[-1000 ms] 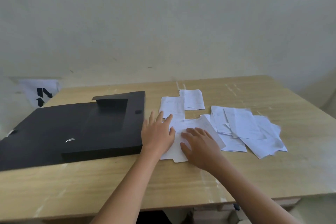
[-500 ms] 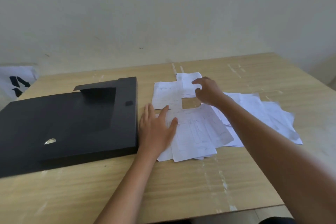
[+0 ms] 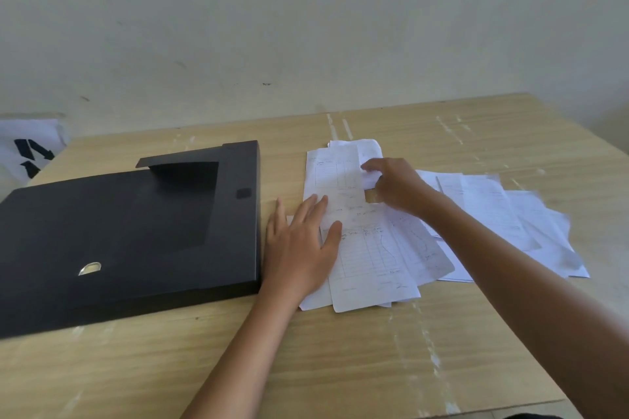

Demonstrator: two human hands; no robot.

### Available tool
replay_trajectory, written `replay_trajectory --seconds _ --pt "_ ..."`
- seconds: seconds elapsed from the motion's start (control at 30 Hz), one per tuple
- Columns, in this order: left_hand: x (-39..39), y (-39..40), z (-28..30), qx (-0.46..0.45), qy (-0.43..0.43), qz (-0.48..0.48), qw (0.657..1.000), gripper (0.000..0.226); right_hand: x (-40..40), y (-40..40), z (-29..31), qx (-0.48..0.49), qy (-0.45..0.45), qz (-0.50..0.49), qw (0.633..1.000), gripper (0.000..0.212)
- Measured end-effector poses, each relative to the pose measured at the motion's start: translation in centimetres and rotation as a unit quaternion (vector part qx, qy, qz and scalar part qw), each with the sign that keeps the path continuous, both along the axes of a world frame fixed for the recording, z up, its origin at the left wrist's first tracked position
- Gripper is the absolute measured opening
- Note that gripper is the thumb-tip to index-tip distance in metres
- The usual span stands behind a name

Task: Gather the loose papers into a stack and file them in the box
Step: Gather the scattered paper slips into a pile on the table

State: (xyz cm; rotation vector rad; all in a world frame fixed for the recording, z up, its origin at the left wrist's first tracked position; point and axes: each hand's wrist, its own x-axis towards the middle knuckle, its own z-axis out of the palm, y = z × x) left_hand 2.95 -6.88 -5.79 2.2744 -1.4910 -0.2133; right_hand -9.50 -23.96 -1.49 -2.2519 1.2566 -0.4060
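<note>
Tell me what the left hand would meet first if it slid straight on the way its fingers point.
Probably the far sheet: the left hand lies flat on the near papers, fingers aimed away and slightly right. The right hand sits just right of that line.

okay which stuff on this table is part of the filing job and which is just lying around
Job:
loose papers
far sheets
right-hand pile
black box
left hand
right hand

Lying about:
white sheet with black marks, off the table
</note>
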Motion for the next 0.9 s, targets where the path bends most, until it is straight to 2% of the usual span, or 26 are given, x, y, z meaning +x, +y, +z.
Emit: replay_trajectory --seconds 0.07,0.13,0.3,0.47,0.53,0.7,0.9 --pt "0.1 -0.1 -0.1 0.004 0.008 0.021 1.0 0.073 0.2 -1.2 0.1 -0.026 -0.021 0.006 0.999 0.053" --pt "0.1 -0.2 0.0 0.009 0.009 0.029 0.999 0.076 0.9 -2.6 0.0 -0.065 -0.009 0.03 0.997 0.044" --pt "0.0 -0.1 0.5 0.001 0.027 0.009 1.0 0.067 3.8 -5.9 0.1 -0.055 0.016 0.035 0.998 0.041" --pt "0.4 -0.1 0.9 -0.08 0.146 0.033 0.985 0.056 6.0 -7.7 0.1 -0.043 0.042 0.042 0.997 0.044" --pt "0.4 -0.1 1.0 -0.101 0.163 0.043 0.981 0.057 6.4 -7.8 -0.1 -0.039 0.059 0.047 0.996 0.046" --pt "0.6 -0.4 0.4 -0.062 0.076 0.041 0.994 0.067 6.0 -7.5 -0.9 -0.04 0.054 0.068 0.995 0.051" --pt "0.7 -0.7 -0.6 -0.063 0.021 0.036 0.997 0.061 5.7 -5.9 -0.6 -0.069 0.05 0.121 0.989 0.057"
